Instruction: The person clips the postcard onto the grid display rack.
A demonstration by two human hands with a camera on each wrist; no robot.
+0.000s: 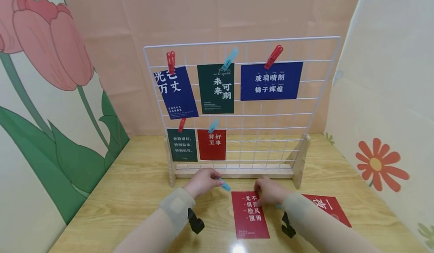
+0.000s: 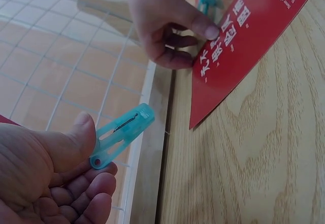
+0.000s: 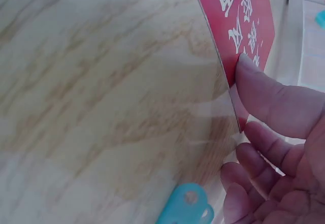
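Note:
My left hand (image 1: 203, 182) pinches a light-blue plastic clothespin (image 1: 225, 185) between thumb and fingers, in front of the wire rack. In the left wrist view this clothespin (image 2: 124, 135) points away from the thumb, with nothing in its jaws. My right hand (image 1: 270, 191) grips the upper right edge of a red card (image 1: 250, 223) with white lettering. The thumb lies on the card's printed face, as the right wrist view shows; the card (image 3: 244, 26) is tilted there. Another light-blue clothespin (image 3: 185, 206) lies on the table beside the right hand.
A white wire grid (image 1: 264, 125) stands in a wooden base (image 1: 234, 173) at the back. Blue, green and red cards hang on it from red and light-blue clothespins. A second red card (image 1: 333, 208) lies partly behind my right forearm. Patterned panels flank the table (image 1: 135, 192).

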